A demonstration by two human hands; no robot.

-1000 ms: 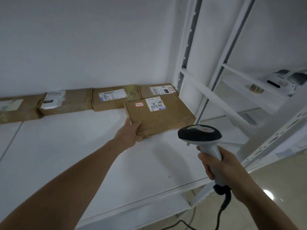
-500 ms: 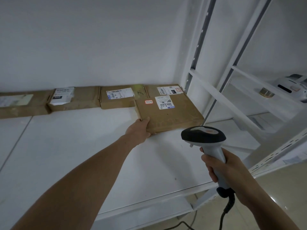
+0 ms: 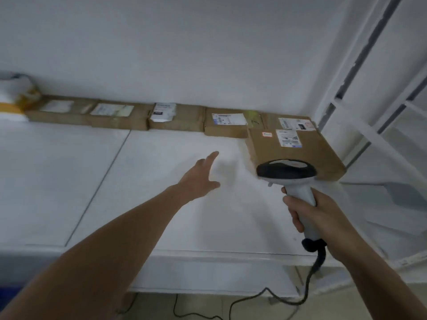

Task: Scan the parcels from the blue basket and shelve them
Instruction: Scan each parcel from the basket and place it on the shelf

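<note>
Flat brown cardboard parcel [image 3: 293, 155], white barcode label plus small red sticker, lies at the right end of smooth white shelf [image 3: 161, 215], touching row of similar boxes [image 3: 182, 123]. Left hand [image 3: 198, 179] spread, empty, near parcel. Right hand [image 3: 316, 215] grips black-headed white scanner [image 3: 286, 173]

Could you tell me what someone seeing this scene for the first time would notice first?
The eye lands first on the corded barcode scanner, gripped by the right hand in the right foreground. Just behind it, a flat cardboard parcel with a white label lies at the right end of the white shelf, in front of a row of parcels along the wall. The left hand reaches out open over the shelf, touching no parcel.
</note>
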